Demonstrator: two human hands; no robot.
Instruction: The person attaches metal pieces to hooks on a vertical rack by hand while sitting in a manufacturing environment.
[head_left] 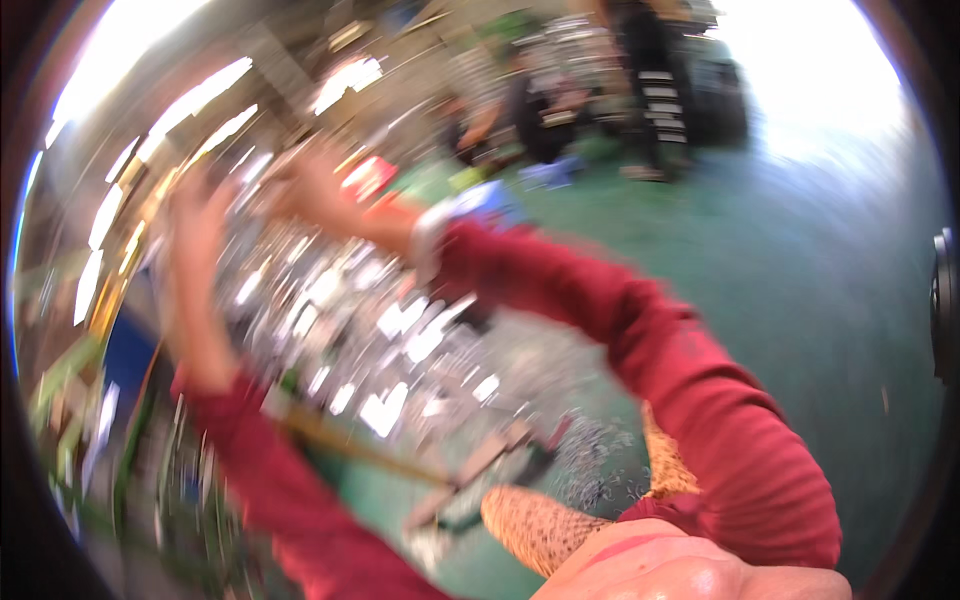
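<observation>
Clock directions: from the middle of the view, twelve at the top edge.

1. Left hand (pixel 198 215). Bare, at ten o'clock, fingers upward. Heavily blurred; cannot tell whether the fingers are clenched, released or grasping anything.
2. Right hand (pixel 310 185). Bare, also toward ten, just beside the left at its three o'clock. Fingers look bent; cannot tell whether they grasp anything.
3. White band (pixel 430 240). Around the right wrist; kind uncertain.
4. Red sleeves (pixel 680 350). Long, one on each forearm, ending short of the wrists.
5. Heap of shiny pieces (pixel 335 300). Metal-looking, at nine o'clock, below the hands in the view; contact cannot be told.
6. Red object (pixel 370 178). Near the right hand, toward eleven.
7. Blue container (pixel 490 203). At twelve, beyond the right forearm.
8. Yellow bar (pixel 370 452). At seven, slanting.
9. Brown strip (pixel 490 458). At six, on the green floor (pixel 820 310).
10. Pale scraps (pixel 590 460). Scattered at five.
11. Standing person (pixel 655 100). At one, dark trousers with white stripes.

Hazards, judged: bare fingers could be cut should the pieces have sharp edges; a sleeve or the wrist band could snag if drawn low across the heap; loosely stacked pieces could slide if knocked; scraps underfoot could cause a slip.
</observation>
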